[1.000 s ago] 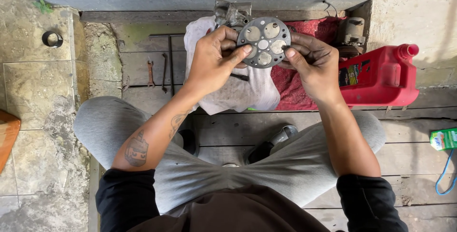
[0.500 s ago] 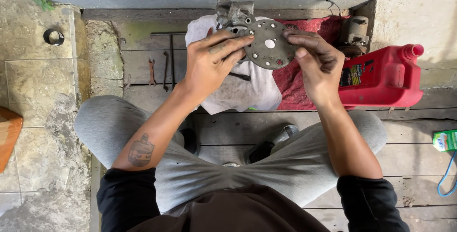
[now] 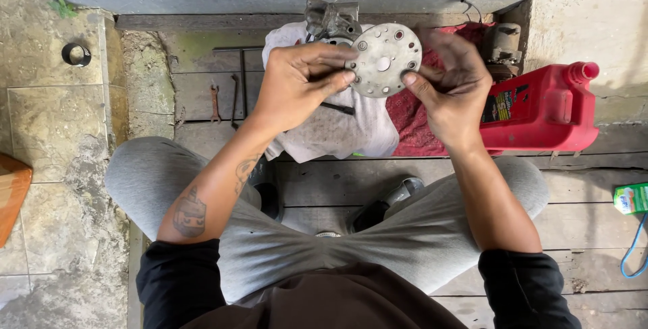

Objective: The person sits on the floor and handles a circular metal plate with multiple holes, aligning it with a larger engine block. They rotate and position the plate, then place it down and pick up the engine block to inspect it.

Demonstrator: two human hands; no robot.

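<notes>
We hold a round grey metal plate [image 3: 383,60] up between both hands, above the white cloth [image 3: 337,123] on the plank floor [image 3: 594,234]: the left hand [image 3: 300,83] pinches its left edge between thumb and fingers, and the right hand [image 3: 452,89] closes thumb and fingers on its right edge. We judge it stiff, fairly heavy for its size and perhaps greasy, so the rim, clear of the drilled holes, is the safest hold. Its far face is hidden, the grey casting [image 3: 329,20] behind it is partly covered by the left hand, and the red canister [image 3: 540,110] is partly masked by the right hand.
</notes>
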